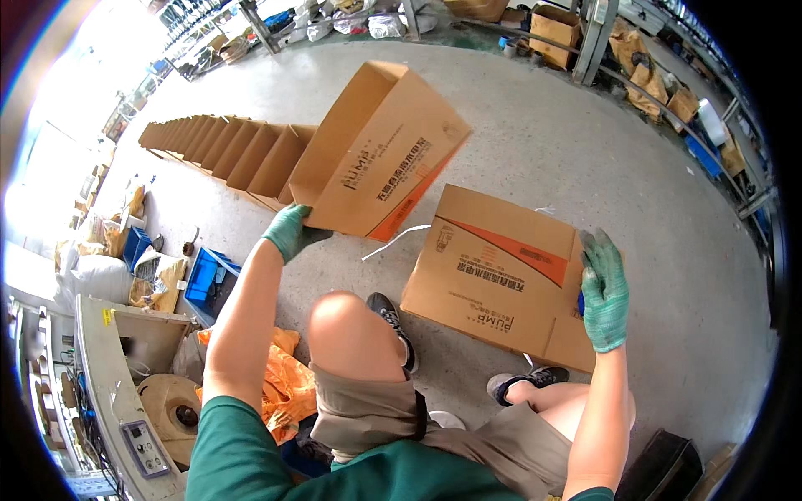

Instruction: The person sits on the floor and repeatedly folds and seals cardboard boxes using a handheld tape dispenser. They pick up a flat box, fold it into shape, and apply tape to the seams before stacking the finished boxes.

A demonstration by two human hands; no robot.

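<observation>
My left hand (288, 235), in a green knit glove, is closed on the lower left corner of a cardboard box (393, 159). That box is unfolded into a tilted four-sided sleeve with an orange stripe along its lower edge. In the same kind of glove, my right hand (605, 292) has its fingers stretched out. It is over the right edge of flattened cardboard boxes (501, 275) lying in front of my feet; whether it touches them I cannot tell. A bit of something blue shows beside that palm, mostly hidden.
A row of several opened boxes (238, 154) stretches away to the far left. White strapping (395, 242) trails on the grey floor. To my left are a machine with a round spool (167, 409), blue bins (209, 280) and an orange sack (286, 384). Metal racks (595, 42) border the far side.
</observation>
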